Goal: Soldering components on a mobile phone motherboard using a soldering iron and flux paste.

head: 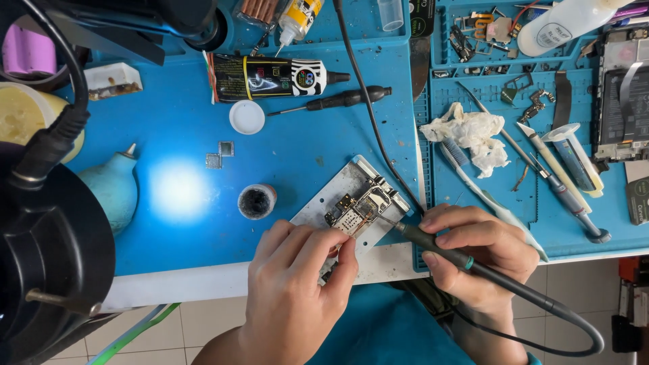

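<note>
Lower centre of the frame: left hand (294,284) pinches the circuit board (358,209) steady on its metal plate (338,186), right hand (476,253) gripping the soldering iron (439,247) pen-style, tip on the board.

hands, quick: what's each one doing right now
left hand: fingers pinched on the circuit board.
right hand: closed around the soldering iron.

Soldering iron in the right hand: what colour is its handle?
Dark grey-black with a teal ring, on the soldering iron in the right hand; head view.
</note>
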